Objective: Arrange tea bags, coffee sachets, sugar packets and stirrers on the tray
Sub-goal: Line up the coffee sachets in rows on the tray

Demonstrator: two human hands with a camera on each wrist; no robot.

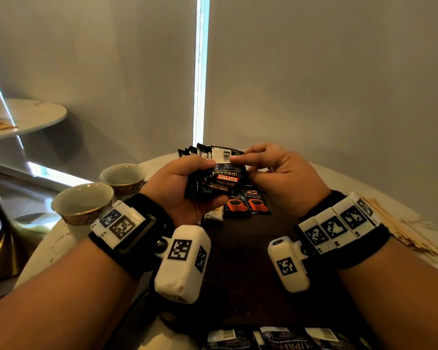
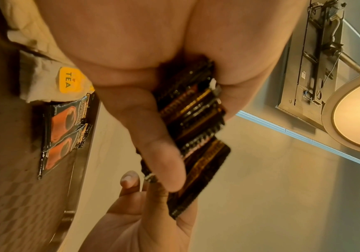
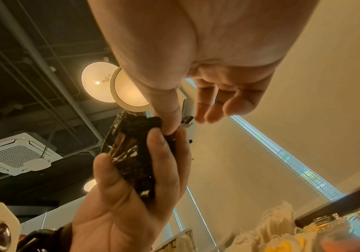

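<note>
My left hand (image 1: 187, 183) grips a fanned stack of black coffee sachets (image 1: 214, 178) above the dark tray (image 1: 250, 261). My right hand (image 1: 263, 168) pinches the top edge of the front sachet between thumb and forefinger; its other fingers are spread. The stack of sachets (image 2: 196, 119) shows between thumb and palm in the left wrist view, and the same stack (image 3: 136, 153) appears in the right wrist view. Two coffee sachets (image 1: 248, 204) lie side by side on the tray's far part, next to tea bags (image 2: 52, 73).
Two empty cups (image 1: 84, 202) (image 1: 124, 176) stand at the left on the round white table (image 1: 48, 248). Wooden stirrers (image 1: 400, 228) lie at the right. More sachets (image 1: 271, 338) lie at the near edge. A second table (image 1: 36, 114) stands far left.
</note>
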